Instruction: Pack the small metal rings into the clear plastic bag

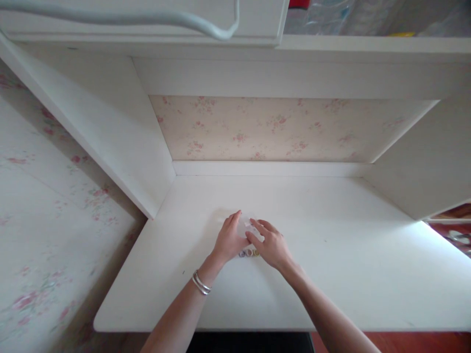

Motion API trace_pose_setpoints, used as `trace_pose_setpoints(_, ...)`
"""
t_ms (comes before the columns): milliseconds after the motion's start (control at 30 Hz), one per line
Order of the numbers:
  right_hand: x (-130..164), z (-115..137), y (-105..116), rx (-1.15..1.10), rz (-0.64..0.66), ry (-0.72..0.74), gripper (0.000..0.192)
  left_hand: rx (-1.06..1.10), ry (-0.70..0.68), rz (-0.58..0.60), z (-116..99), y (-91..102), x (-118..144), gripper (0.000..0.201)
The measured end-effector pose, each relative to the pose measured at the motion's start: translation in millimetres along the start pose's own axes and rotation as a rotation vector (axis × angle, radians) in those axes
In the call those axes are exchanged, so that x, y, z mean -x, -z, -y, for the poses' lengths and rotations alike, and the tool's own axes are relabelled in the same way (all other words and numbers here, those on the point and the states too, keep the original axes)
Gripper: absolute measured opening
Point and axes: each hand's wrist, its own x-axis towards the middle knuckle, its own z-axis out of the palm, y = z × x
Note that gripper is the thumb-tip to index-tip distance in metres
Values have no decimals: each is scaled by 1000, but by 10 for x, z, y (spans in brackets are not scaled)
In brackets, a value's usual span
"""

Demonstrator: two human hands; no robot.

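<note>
My left hand (230,239) and my right hand (270,242) meet over the middle of the white desk (331,274). Between them is a small clear plastic piece (246,225), perhaps a bag or a box; its exact kind is hard to make out. The fingers of both hands curl around its sides, and part of it is hidden behind them. Just below the hands, several small round ring-like things (249,253) lie in a row on the desk, partly covered by my right hand. Two silver bangles circle my left wrist.
White side panels (415,162) rise at the left and right of the desk. A cabinet with a pale curved bar (165,18) in front of it overhangs the back. An upper shelf (368,44) holds clear plastic items. Floral wallpaper (257,130) covers the wall behind.
</note>
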Motion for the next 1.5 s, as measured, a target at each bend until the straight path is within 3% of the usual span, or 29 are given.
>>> trace_pose_setpoints(200,148,-53,-46,7,8,-31,40,136,57,60,-4,-45,92,73)
trace_pose_setpoints(400,171,-110,-7,-218,-2,-106,40,242,24,88,-70,8,49,69)
trace_pose_setpoints(600,46,-421,-1,-776,-115,-472,45,329,82,126,88,-38,36,75)
trace_pose_setpoints(733,35,-689,-13,-1041,-174,-630,30,254,148,121,217,-48,3,78)
trace_pose_setpoints(933,93,-1098,2,-966,-369,-733,26,46,105,131,421,-9,-70,82)
trace_pose_setpoints(1067,89,-1362,16,-859,-374,-705,31,13,106,187,500,-27,-117,84)
trace_pose_setpoints(1167,83,-1489,42,-702,-363,-687,39,-64,32,188,528,-60,-172,80)
trace_pose_setpoints(1333,123,-1522,98,-424,-342,-681,49,-201,-26,196,560,-130,-247,74)
trace_pose_setpoints(1500,203,-1412,151,-330,-348,-702,52,-251,-36,210,570,-184,-263,72)
